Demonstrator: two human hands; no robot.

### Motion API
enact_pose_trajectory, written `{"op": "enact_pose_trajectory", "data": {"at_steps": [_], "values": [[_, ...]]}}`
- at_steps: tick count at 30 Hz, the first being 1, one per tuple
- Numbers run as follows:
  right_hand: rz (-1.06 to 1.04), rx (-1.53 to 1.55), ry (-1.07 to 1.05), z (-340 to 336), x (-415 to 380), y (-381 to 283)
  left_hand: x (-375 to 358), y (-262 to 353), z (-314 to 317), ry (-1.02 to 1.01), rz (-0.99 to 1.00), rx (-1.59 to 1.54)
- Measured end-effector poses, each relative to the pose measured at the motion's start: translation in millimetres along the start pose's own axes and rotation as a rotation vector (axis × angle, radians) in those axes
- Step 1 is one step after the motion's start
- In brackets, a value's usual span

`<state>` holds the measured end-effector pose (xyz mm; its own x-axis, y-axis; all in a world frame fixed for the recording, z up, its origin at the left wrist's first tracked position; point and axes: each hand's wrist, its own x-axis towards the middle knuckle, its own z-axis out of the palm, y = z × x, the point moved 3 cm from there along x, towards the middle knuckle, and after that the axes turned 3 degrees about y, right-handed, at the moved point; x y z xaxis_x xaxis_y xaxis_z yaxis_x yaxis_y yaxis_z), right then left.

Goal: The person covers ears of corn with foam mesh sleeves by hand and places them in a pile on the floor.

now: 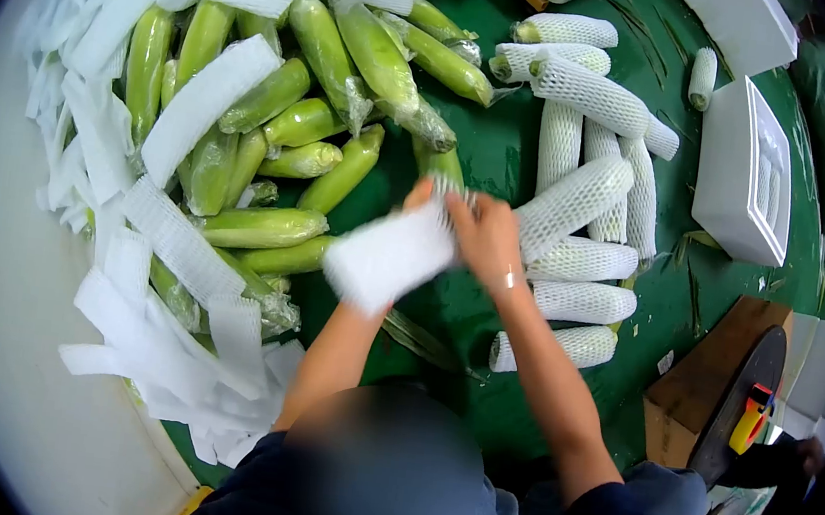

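Note:
A white foam net sleeve (391, 255), blurred by motion, lies over most of my left hand (419, 194); only some fingers show past its far end, closed at the sleeve. My right hand (485, 233) pinches the sleeve's edge from the right side. Just beyond both hands is a green ear of corn (440, 163), its near end at the netting between my fingers. To the left are several ears of corn (275, 230) in clear plastic wrap. Several ears in foam net sleeves (576, 202) are stacked close by my right hand.
Loose foam sleeves (157, 341) heap along the left edge of the green table (459, 393). At the right stand a white foam box (742, 182) and a cardboard box (711, 379). A yellow-and-red tool (749, 424) lies on a dark stool. Leaf scraps are scattered about.

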<state>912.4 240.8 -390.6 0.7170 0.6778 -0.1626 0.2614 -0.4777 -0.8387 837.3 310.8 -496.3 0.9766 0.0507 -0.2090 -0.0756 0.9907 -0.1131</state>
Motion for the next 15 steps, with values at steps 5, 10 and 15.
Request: {"op": "enact_pose_trajectory", "data": {"at_steps": [5, 10, 15], "values": [[0.128, 0.261, -0.25, -26.0, -70.1, -49.3, -104.8, -70.2, 66.2, 0.399, 0.286, -0.155], [0.235, 0.636, -0.224, 20.8, -15.3, -41.3, -122.5, -31.6, 80.1, 0.838, 0.684, 0.361], [0.363, 0.836, -0.085, 47.8, -17.5, -26.6, -127.0, 7.8, 48.3, 0.843, 0.984, 0.509]]}}
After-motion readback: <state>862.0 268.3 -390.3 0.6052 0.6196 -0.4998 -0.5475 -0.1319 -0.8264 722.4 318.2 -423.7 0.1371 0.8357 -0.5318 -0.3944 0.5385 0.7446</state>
